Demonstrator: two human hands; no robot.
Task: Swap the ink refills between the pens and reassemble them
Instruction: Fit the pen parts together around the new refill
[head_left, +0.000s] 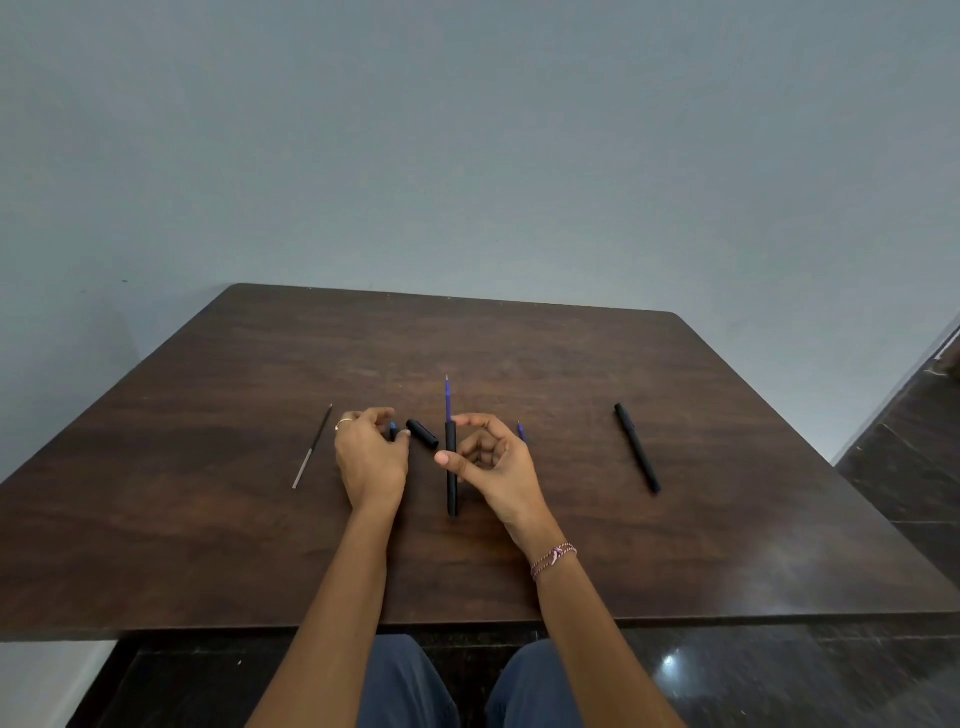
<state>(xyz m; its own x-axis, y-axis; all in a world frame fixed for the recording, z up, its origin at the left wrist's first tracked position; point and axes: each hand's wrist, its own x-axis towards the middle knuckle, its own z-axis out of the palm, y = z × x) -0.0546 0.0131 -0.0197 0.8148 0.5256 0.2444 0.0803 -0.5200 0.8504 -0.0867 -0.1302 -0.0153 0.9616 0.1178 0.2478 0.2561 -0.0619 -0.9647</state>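
Observation:
A black pen barrel (452, 488) lies in the middle of the table, pointing away from me, with a blue refill (447, 400) sticking out of its far end. My right hand (493, 467) curls round the barrel, thumb across it and index fingertip at its upper end. My left hand (371, 457) is beside it, fingers curled, pinching a small dark piece with a blue tip (393, 430). A black cap (422, 434) lies between the hands. A thin refill (311, 448) lies to the left. Another small blue-tipped piece (520, 431) shows behind my right hand.
A whole black pen (638, 449) lies on the right of the dark wooden table (727, 519). A plain wall stands behind the table's far edge. My knees show below the near edge, over a dark tiled floor.

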